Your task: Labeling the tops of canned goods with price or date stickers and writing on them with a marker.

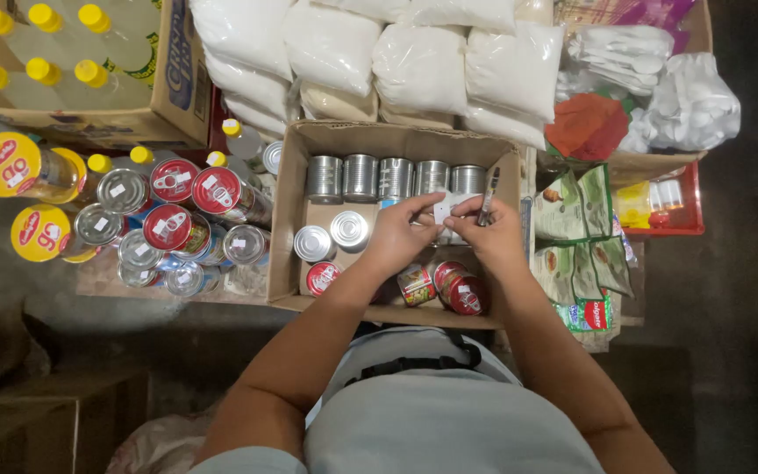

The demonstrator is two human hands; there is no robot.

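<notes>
Both my hands hover over an open cardboard box (pixel 288 219) of tin cans. My left hand (pixel 401 230) pinches a small white sticker sheet (pixel 442 211) between thumb and fingers. My right hand (pixel 491 230) touches the same sheet and also holds a dark pen (pixel 489 197) upright. Several silver cans (pixel 360 177) stand in a row along the box's far wall. Two more silver cans (pixel 349 230) stand below them. Red-labelled cans (pixel 464 293) lie on their sides near the box's front edge.
Left of the box stand several red-lidded and silver cans (pixel 168 226) and yellow-capped oil bottles (pixel 19 167). White powder bags (pixel 423 66) are stacked behind. Green sachets (pixel 576 206) hang at the right, beside a red tray (pixel 677 224) and bags of white plastic spoons (pixel 690 101).
</notes>
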